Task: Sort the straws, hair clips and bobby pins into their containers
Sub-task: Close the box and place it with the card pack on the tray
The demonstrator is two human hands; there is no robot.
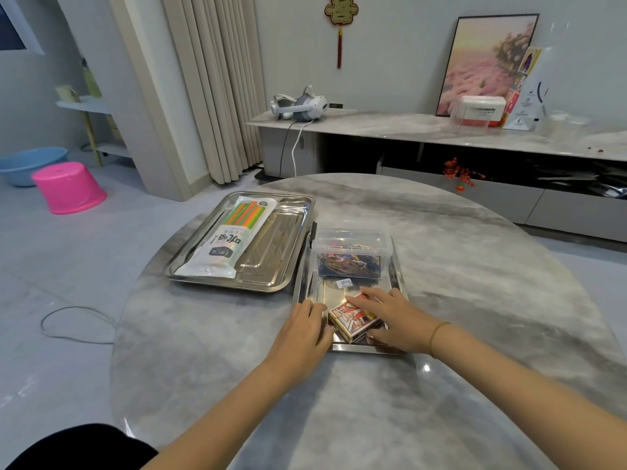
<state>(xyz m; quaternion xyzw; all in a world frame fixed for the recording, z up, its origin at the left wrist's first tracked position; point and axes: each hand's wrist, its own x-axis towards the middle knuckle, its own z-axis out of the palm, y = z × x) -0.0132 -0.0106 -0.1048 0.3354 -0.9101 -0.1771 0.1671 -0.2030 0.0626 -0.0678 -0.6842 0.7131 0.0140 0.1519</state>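
Grey marbled counter (pixel 475 266) carries two steel trays. Far left tray (pixel 178 266) holds the straw packet (pixel 234 232). Near right tray (pixel 397 266) holds a clear plastic box (pixel 351 256) and a small printed box (pixel 353 322), which the right hand (pixel 393 317) clasps. The left hand (pixel 303 330) curls at the tray rim, its grip unclear

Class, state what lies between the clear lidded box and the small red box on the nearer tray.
Head view: a small white tag on the tray floor, between clear box and red box.
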